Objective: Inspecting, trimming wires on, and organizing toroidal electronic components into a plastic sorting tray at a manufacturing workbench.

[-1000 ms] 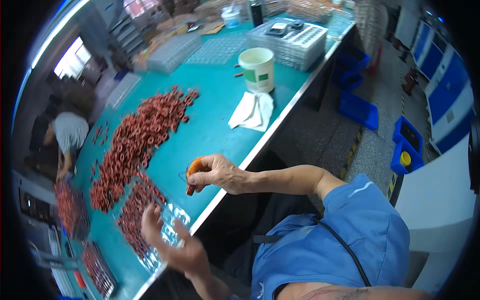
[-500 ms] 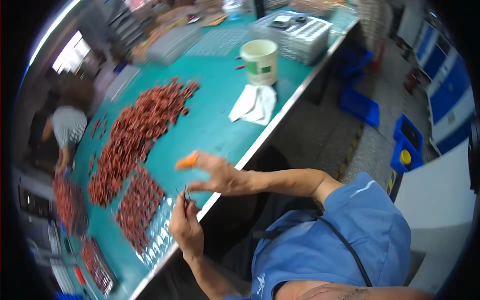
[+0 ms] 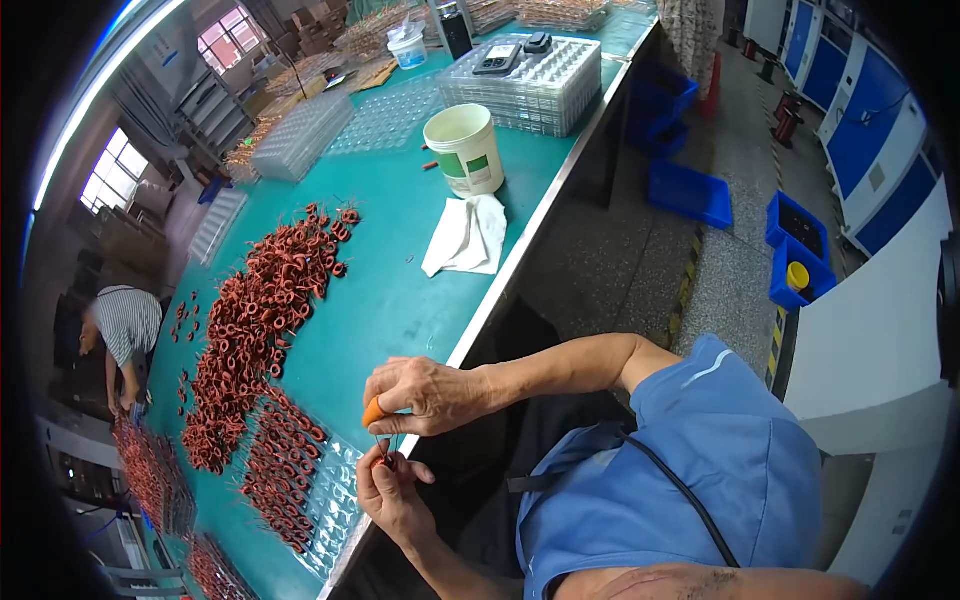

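Note:
My left hand [image 3: 398, 505] is closed, its fingertips pinching a small red ring coil [image 3: 386, 462] that is mostly hidden by the fingers. Just above it my right hand [image 3: 425, 395], with an orange finger cot [image 3: 373, 411] on one finger, is closed on the coil's thin wire leads [image 3: 394, 441]. Both hands are over the table's near edge. Left of them lies a clear plastic tray [image 3: 335, 505] partly filled with rows of red ring coils [image 3: 282, 468]. Beyond it spreads a large loose pile of the same coils [image 3: 260, 310].
On the green table [image 3: 390, 310] stand a pale bucket [image 3: 465, 150], a white cloth [image 3: 470, 237] and stacked clear trays [image 3: 525, 90]. Filled trays [image 3: 155, 465] lie far left, where another person [image 3: 125, 330] bends. Blue bins [image 3: 690, 193] sit on the floor at right.
My right hand has come down onto the wire leads, its spread fingers now closed. The view has shifted, and the left hand still holds the coil.

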Action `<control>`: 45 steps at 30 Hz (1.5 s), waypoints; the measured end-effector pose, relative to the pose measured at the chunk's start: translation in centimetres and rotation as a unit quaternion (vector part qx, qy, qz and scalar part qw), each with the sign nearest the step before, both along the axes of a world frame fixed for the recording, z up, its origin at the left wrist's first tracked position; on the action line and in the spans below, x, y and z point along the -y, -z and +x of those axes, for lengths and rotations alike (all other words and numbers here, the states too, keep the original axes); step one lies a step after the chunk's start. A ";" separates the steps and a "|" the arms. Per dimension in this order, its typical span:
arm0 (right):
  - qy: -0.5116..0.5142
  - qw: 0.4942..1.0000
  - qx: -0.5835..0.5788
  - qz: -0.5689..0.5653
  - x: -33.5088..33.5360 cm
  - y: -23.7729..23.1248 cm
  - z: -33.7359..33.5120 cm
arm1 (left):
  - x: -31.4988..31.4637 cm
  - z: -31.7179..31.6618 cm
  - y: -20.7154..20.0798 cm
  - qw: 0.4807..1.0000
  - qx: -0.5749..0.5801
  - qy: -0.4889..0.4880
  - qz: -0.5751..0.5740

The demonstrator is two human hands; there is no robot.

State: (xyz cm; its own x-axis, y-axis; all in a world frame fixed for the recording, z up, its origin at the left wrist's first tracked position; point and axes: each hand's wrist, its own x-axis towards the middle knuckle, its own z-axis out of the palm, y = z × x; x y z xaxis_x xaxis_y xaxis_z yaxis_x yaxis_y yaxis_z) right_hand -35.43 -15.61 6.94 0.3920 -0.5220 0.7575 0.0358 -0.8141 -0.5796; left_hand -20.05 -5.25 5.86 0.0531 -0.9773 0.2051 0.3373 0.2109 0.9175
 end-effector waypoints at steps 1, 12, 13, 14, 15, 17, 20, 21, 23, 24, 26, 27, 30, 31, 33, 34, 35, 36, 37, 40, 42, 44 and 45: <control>0.001 1.000 0.000 0.000 0.0 0.1 -0.1 | -0.1 -0.3 0.0 1.000 0.012 -0.019 0.003; -0.020 0.976 0.003 0.217 -0.6 -0.3 -1.8 | 1.0 -2.1 -0.1 0.994 0.026 -0.109 0.004; -0.090 0.921 0.049 0.377 -0.9 -0.6 -1.2 | 0.7 -1.9 0.1 0.994 -0.021 -0.103 0.003; -0.126 0.903 0.060 0.406 -0.7 -0.7 -0.8 | 1.0 -1.9 0.3 0.993 -0.068 -0.095 -0.014; -0.131 0.897 0.050 0.420 -0.6 -1.0 -0.3 | 0.7 -1.4 0.6 0.993 -0.066 -0.092 -0.008; -0.140 0.889 0.045 0.434 -0.1 0.0 0.7 | 0.6 -0.7 1.1 0.993 -0.080 -0.084 -0.010; -0.165 0.862 0.099 0.469 0.3 1.9 2.0 | 0.2 -0.4 1.0 0.994 -0.050 -0.096 0.019; -0.167 0.862 0.097 0.469 0.4 2.2 2.1 | 0.0 -0.2 1.0 0.995 -0.029 -0.091 0.021; -0.158 0.862 0.062 0.478 0.3 2.5 2.1 | -0.5 0.3 1.3 0.997 0.006 -0.075 0.020; -0.157 0.877 0.043 0.453 0.1 2.7 1.9 | -0.5 0.4 1.5 0.997 0.003 -0.079 0.021; -0.149 0.881 0.079 0.441 -0.2 2.4 1.4 | -0.7 0.8 1.7 0.996 0.044 -0.074 -0.001; -0.133 0.890 0.069 0.431 -0.4 2.7 0.6 | -1.0 0.8 1.7 0.998 0.019 -0.067 0.007; -0.144 0.889 -0.006 0.435 -0.5 4.0 -1.0 | -0.9 1.0 2.0 0.996 0.016 -0.090 0.002; -0.147 0.883 -0.021 0.445 -0.8 4.1 -0.9 | -0.8 1.1 2.1 0.996 0.013 -0.090 0.000; -0.147 0.874 -0.047 0.460 -1.1 4.1 -0.6 | -0.7 1.0 2.3 0.995 0.024 -0.099 -0.001; -0.155 0.876 -0.044 0.455 -1.2 4.2 -0.4 | -0.7 0.9 2.3 0.994 0.034 -0.106 -0.002; -0.162 0.878 -0.040 0.449 -1.2 4.3 -0.1 | -0.8 0.8 2.3 0.994 0.034 -0.105 0.000; -0.160 0.883 -0.031 0.441 -1.4 4.4 0.2 | -0.9 0.8 2.4 0.994 0.044 -0.097 0.000; -0.161 0.883 -0.031 0.441 -1.5 4.3 0.4 | -0.9 0.8 2.4 0.994 0.055 -0.090 0.000; -0.029 0.971 -0.069 0.227 -2.0 4.3 1.2 | -0.7 0.5 2.1 0.986 0.123 -0.115 0.019; 0.018 0.993 -0.072 0.089 -2.7 4.1 1.0 | -0.5 0.3 1.7 0.965 0.206 -0.163 0.014; 0.058 0.993 -0.049 -0.089 -3.6 2.5 1.0 | -0.3 0.7 2.1 0.975 0.174 -0.139 0.004; 0.041 0.992 -0.014 0.120 -3.6 2.9 0.9 | -0.8 0.4 2.2 0.978 0.157 -0.135 0.013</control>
